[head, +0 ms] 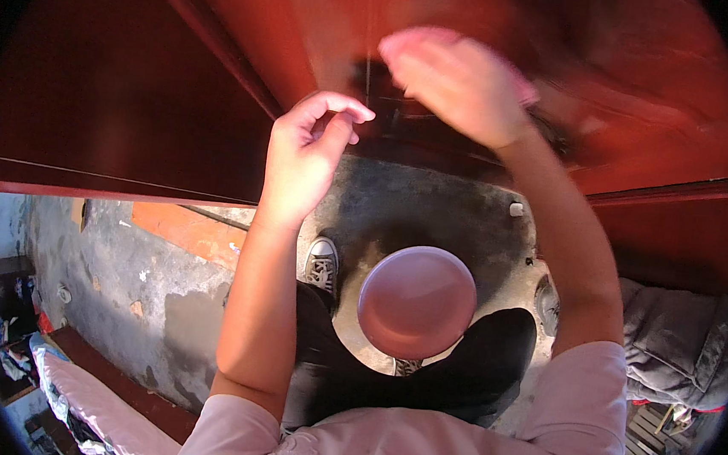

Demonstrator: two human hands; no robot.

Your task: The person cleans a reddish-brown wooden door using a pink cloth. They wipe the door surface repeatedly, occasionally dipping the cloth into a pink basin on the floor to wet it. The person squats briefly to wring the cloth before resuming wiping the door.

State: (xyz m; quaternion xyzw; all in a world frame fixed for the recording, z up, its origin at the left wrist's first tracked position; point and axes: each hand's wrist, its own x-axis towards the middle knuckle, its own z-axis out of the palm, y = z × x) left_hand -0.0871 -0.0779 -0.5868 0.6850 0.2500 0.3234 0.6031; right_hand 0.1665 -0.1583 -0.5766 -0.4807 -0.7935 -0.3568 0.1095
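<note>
My right hand, blurred, has a pink cloth under its palm and fingers, up against a glossy red-brown panel. Whether the cloth presses on the panel at every point, I cannot tell. To its left, my left hand is raised in the air with fingers loosely curled and nothing in it. Below both hands a round pink basin stands between my legs; liquid appears to fill part of it.
A dark red panel rises at the left. The concrete floor has damp patches and small scraps. A grey padded cloth item lies at the right. A small white object rests near the panel's foot. Pink bedding is at lower left.
</note>
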